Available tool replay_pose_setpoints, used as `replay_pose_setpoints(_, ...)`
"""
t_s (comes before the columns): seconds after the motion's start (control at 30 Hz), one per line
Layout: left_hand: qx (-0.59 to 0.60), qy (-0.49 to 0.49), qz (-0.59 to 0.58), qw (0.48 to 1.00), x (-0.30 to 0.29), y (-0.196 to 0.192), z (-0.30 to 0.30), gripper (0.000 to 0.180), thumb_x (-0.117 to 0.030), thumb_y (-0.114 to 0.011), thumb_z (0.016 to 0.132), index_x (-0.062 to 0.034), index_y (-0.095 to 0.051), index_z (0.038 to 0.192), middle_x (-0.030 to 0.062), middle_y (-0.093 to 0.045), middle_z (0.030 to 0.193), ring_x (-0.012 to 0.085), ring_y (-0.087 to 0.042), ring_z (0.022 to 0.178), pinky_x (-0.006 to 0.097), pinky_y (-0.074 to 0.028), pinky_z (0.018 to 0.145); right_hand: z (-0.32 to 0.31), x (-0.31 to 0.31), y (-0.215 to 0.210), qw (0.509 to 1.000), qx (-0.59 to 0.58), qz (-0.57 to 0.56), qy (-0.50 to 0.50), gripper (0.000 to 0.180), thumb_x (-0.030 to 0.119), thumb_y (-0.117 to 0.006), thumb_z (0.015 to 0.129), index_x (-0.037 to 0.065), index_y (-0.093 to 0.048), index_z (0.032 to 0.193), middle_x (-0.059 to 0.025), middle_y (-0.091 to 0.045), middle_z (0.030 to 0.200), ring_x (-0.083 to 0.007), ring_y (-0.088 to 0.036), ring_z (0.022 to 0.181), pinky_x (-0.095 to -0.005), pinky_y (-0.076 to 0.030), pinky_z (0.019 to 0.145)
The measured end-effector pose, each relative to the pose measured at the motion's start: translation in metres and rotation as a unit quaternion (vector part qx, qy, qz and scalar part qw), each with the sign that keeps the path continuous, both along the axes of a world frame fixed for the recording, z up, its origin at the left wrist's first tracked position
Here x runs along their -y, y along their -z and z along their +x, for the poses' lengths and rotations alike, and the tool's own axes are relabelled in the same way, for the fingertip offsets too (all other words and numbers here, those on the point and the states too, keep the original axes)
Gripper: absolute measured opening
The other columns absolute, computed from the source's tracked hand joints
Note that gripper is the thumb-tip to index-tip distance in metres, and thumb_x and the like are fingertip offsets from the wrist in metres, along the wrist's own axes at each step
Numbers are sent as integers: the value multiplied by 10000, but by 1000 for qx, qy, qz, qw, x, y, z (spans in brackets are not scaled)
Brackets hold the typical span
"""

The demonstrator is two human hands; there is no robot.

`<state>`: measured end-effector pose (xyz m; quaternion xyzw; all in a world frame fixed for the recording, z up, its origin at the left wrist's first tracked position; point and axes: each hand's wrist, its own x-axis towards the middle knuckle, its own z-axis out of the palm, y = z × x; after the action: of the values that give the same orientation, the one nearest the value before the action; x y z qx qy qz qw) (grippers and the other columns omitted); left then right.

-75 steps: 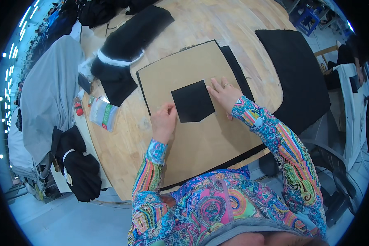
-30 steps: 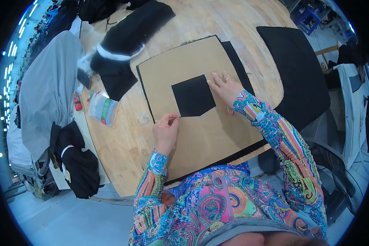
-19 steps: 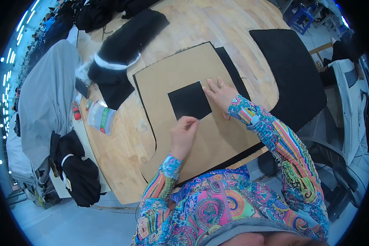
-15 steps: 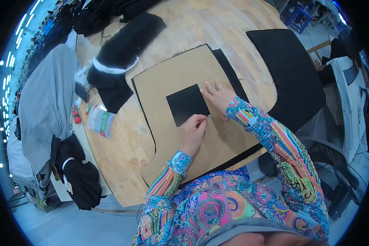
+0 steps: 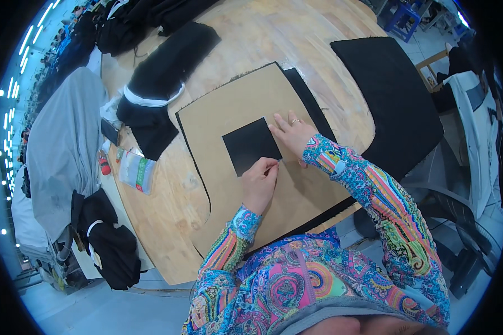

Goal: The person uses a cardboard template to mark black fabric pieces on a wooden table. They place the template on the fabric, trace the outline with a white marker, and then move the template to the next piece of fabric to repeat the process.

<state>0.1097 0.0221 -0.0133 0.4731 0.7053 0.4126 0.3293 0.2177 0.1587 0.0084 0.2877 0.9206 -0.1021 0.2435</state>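
A large tan sheet (image 5: pixel 223 162) lies on black fabric (image 5: pixel 311 100) whose edges show around it. Near its middle is a black square (image 5: pixel 251 146); whether it is a piece laid on top or an opening to the fabric, I cannot tell. My left hand (image 5: pixel 260 180) is pinched at the square's lower right corner; whatever sits between thumb and finger is too small to make out. Wearing a ring, my right hand (image 5: pixel 294 134) rests palm down with fingers spread on the tan sheet, its fingertips beside the square's upper right edge.
Another black fabric panel (image 5: pixel 394 95) hangs over the table's (image 5: pixel 302 33) right side. Leftward lie a black bundle with a white band (image 5: pixel 151 100), a phone (image 5: pixel 110 132), a small red object (image 5: pixel 104 163) and a clear bag (image 5: pixel 136 172). An office chair (image 5: pixel 447 218) stands right.
The view has shifted slightly, moving the table and fabrics a little in the picture. Both hands keep nearly the same places at the black square.
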Motion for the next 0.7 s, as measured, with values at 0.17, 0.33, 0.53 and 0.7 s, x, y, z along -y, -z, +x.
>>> replay_pose_setpoints(0.17, -21, -20, 10, 1000, 18, 0, -14, 85, -98, -611, 821, -24, -637, 854, 110, -648, 738, 187, -656, 677, 283, -500, 605, 1, 0, -1, 1000, 3, -1, -3, 1301, 158, -908, 365, 92, -176, 1439, -181, -164, 1488, -431, -234, 1331, -406, -370, 1042)
replay_pose_setpoints(0.33, -42, -35, -16, 998, 33, -3, -27, 82, -89, -618, 816, -23, -643, 856, 102, -661, 759, 173, -652, 707, 279, -504, 635, 1, 0, -2, 1000, -2, -3, 0, 1301, 154, -908, 366, 102, -177, 1441, -176, -165, 1490, -431, -236, 1330, -404, -377, 1036)
replay_pose_setpoints(0.53, -48, -39, -12, 998, 38, -1, -30, 84, -78, -622, 818, -12, -646, 863, 82, -667, 763, 136, -635, 708, 257, -498, 647, 0, 1, -5, 1000, -1, 1, -1, 1306, 150, -906, 361, 108, -175, 1443, -173, -171, 1489, -432, -246, 1326, -390, -384, 1031)
replay_pose_setpoints(0.7, 22, -40, -40, 998, 24, -16, -29, 111, -110, -616, 822, -8, -641, 858, 117, -668, 771, 195, -663, 712, 299, -511, 650, 2, 0, -4, 1000, -4, 0, 6, 1290, 138, -904, 364, 101, -187, 1436, -171, -181, 1486, -431, -256, 1322, -388, -386, 1031)
